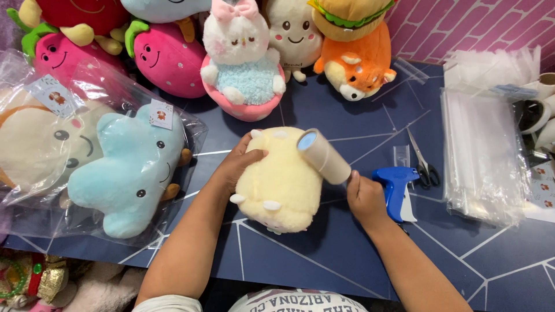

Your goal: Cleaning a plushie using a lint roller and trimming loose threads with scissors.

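A pale yellow plush toy (281, 185) lies on the dark blue table (347, 254) in the middle of the head view. My left hand (238, 166) rests on its upper left side and holds it down. My right hand (364, 199) grips the handle end of a lint roller (324, 156), whose beige cylinder is pressed against the toy's upper right side.
A blue tagging gun (395, 188) and scissors (423, 164) lie right of my right hand. A stack of clear plastic bags (483, 162) sits at the right. Bagged plush toys (124, 173) lie at the left; several more plush toys (245, 63) line the back.
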